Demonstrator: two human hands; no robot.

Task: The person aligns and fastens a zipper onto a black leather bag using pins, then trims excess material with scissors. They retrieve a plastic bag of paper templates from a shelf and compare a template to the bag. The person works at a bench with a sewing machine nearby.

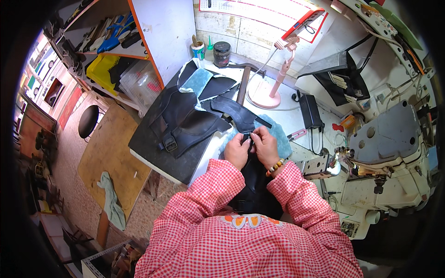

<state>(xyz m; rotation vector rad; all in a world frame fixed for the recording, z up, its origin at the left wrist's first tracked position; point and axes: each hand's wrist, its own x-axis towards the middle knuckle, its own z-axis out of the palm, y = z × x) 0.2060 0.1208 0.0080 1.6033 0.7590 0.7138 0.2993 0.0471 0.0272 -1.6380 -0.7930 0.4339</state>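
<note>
My left hand [237, 153] and my right hand [265, 148] meet at the table's near edge, fingers closed in a pinch. Between them is the end of a narrow black strap [248, 137]; its finer details are hidden by the fingers. Black leather [252, 173] hangs below my hands toward my lap. Just beyond lies a curved black leather piece [238, 113], beside light-blue fleece [277, 134]. To the left, a larger black leather piece [185, 116] with a buckle [170, 143] and fleece lining rests on a dark board [155, 160].
A hammer [243, 85] lies behind the leather. Farther back stand a dark jar [222, 54] and a pink stand [273, 90] holding a red-edged device [303, 23]. At right are a black power adapter [310, 111] and a sewing machine [387, 139]. A wooden board [109, 153] is at left.
</note>
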